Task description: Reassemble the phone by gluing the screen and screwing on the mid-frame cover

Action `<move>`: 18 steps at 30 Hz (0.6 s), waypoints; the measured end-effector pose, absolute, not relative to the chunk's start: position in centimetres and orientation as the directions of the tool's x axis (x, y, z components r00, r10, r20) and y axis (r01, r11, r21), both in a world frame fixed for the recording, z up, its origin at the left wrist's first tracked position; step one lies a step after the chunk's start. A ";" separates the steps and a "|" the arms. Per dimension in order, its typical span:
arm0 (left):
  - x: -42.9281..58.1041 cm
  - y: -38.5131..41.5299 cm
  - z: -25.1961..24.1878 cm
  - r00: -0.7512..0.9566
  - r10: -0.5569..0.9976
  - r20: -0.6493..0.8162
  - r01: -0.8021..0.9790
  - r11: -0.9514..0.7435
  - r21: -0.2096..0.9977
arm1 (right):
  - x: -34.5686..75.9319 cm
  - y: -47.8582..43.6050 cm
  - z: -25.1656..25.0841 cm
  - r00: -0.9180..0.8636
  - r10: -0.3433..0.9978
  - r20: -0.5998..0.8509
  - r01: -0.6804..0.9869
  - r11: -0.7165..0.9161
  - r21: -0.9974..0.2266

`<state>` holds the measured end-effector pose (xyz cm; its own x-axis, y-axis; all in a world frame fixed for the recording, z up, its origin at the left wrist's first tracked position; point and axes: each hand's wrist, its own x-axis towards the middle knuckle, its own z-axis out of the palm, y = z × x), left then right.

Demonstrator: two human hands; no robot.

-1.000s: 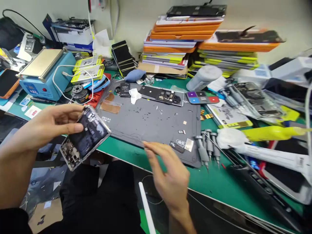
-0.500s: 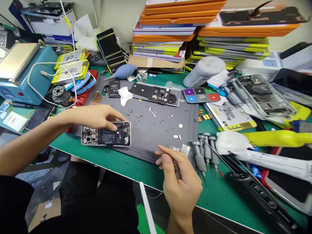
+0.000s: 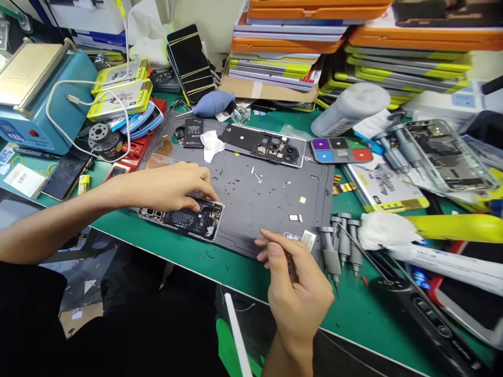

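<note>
An opened smartphone (image 3: 188, 222) lies on the grey work mat (image 3: 251, 209) near the front edge, its black battery and inner boards exposed. My left hand (image 3: 176, 186) reaches over it from the left, thumb on the inside and fingers at the far long edge, gripping it. My right hand (image 3: 296, 283) hovers over the front edge of the bench, thumb and fingers drawn together; whatever may be between them is hidden. Tiny screws and bits are scattered on the mat. A SIM tray (image 3: 295, 218) rests nearby. Behind lies a phone back panel (image 3: 267, 146) with a camera cover.
Precision screwdrivers (image 3: 332, 256) and a black electric tool (image 3: 428, 319) lie on the right. A loose battery (image 3: 193, 132), white tissue (image 3: 212, 145) and blue air blower (image 3: 214, 104) sit at the back. A blue machine (image 3: 43, 104) stands left; stacked cases (image 3: 283, 44) rise behind.
My left hand has turned the phone slightly clockwise on the mat. The view has shifted a little left. My right hand keeps about the same pose.
</note>
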<state>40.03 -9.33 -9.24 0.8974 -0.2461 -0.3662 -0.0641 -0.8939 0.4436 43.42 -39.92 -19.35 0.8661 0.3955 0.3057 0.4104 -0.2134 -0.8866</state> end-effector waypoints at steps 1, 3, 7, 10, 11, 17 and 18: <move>40.0 -9.3 -9.6 0.901 -0.261 -0.346 -0.095 -0.897 0.431 | 43.4 -39.9 -19.3 0.862 0.399 0.311 0.418 -0.213 -0.883; 39.8 -9.4 -10.1 0.913 -0.273 -0.303 -0.135 -0.904 0.406 | 43.5 -39.8 -19.3 0.852 0.407 0.329 0.438 -0.210 -0.874; 37.5 -9.8 -9.8 0.969 -0.225 -0.105 -0.175 -0.919 0.354 | 43.6 -39.7 -19.3 0.828 0.435 0.355 0.480 -0.223 -0.848; 34.8 -10.2 -8.9 0.979 -0.148 0.140 -0.178 -0.955 0.236 | 43.8 -39.8 -19.2 0.806 0.474 0.356 0.504 -0.232 -0.832; 34.1 -10.3 -8.6 0.978 -0.119 0.174 -0.155 -0.964 0.217 | 43.9 -39.8 -19.0 0.794 0.482 0.371 0.520 -0.222 -0.825; 34.0 -10.0 -9.7 0.951 -0.242 0.194 -0.259 -0.963 0.070 | 45.0 -37.9 -17.0 0.622 0.652 0.434 0.739 -0.307 -0.600; 34.6 -10.0 -10.1 0.942 -0.288 0.174 -0.300 -0.953 0.048 | 45.2 -37.4 -16.7 0.604 0.683 0.411 0.762 -0.345 -0.548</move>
